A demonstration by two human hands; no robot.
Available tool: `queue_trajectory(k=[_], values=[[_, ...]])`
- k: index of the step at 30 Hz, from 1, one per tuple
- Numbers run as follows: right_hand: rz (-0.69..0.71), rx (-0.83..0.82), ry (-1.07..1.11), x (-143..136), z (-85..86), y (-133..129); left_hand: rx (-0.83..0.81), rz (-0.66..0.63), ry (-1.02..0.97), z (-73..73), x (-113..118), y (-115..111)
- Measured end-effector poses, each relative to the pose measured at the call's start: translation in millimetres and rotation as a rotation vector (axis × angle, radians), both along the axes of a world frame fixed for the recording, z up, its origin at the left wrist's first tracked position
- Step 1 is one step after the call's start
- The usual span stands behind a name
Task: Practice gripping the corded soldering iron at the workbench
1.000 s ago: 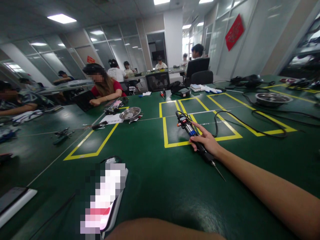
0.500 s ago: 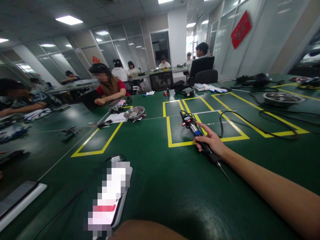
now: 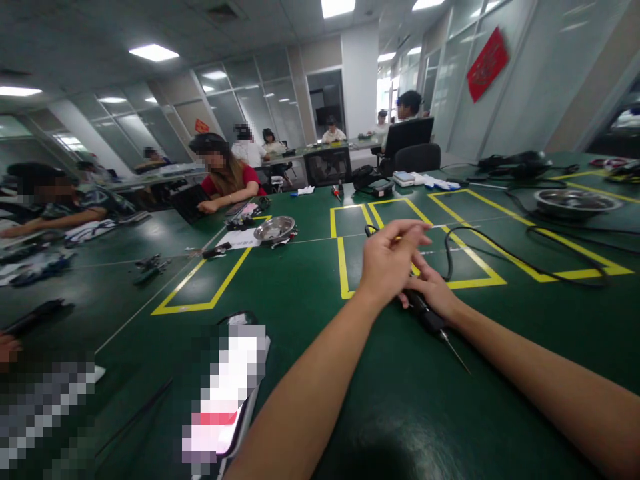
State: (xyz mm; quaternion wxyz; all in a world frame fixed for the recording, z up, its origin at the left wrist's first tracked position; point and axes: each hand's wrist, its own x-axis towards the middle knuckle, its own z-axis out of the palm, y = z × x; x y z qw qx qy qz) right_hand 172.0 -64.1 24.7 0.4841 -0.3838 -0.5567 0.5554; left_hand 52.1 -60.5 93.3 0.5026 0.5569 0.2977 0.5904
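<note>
The right hand [image 3: 434, 293] is closing round the black body of one driver [image 3: 425, 315], its thin tip [image 3: 457, 353] slanting out on the near side of the grip. The left hand [image 3: 387, 260] is curling above the far end, hiding it; whether those fingers are gripping anything, I cannot tell. The body is looking stiff and moderately heavy, probably smooth yet easy to hold; the slim tip is seeming the fragile part, so the thick middle is offering the best hold. The cord [image 3: 447, 260], beyond and right of the grip, is looking bendy and likely dragging a little.

Counting around the grip: one bright phone [image 3: 225, 380] is lying nearer and to the left; two metal bowls are sitting beyond it, one to the left [image 3: 275, 229], one to the right [image 3: 575, 203]. All are resting on one green table [image 3: 280, 287].
</note>
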Motion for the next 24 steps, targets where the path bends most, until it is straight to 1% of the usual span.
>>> queue_trajectory(k=[1, 2, 4, 5, 7, 9, 11, 15, 21, 24], values=[[0.012, -0.022, 0.031, 0.2, 0.2, -0.9, 0.016, 0.041, 0.001, -2.9, -11.0, 12.0], [0.018, -0.044, 0.065, 0.4, 0.2, -1.6, 0.004, 0.132, -0.021, -8.9, -21.8, 24.7], [0.019, -0.075, 0.116, 1.1, -0.5, -2.1, -0.069, 0.31, -0.039, -28.1, -40.0, 47.3], [0.018, -0.081, 0.124, 1.5, -1.1, -1.9, -0.097, 0.37, -0.023, -39.5, -46.4, 55.8], [0.02, -0.089, 0.134, 2.0, -2.4, -1.1, -0.108, 0.427, 0.03, -60.9, -53.4, 65.7], [0.024, -0.096, 0.144, 2.4, -3.7, -0.2, -0.133, 0.453, 0.035, -75.5, -54.8, 68.3], [0.029, -0.097, 0.148, 2.7, -4.5, 0.5, -0.189, 0.424, 0.031, -82.5, -53.8, 67.4], [0.035, -0.084, 0.142, 3.5, -4.9, 0.7, -0.303, 0.281, 0.029, -83.9, -53.3, 65.7], [0.045, -0.084, 0.136, 4.2, -4.1, 0.7, -0.401, -0.012, -0.168, -84.5, -53.1, 64.7], [0.053, -0.083, 0.131, 4.6, -4.0, 1.1, -0.417, -0.085, -0.211, -85.2, -52.5, 63.8]])
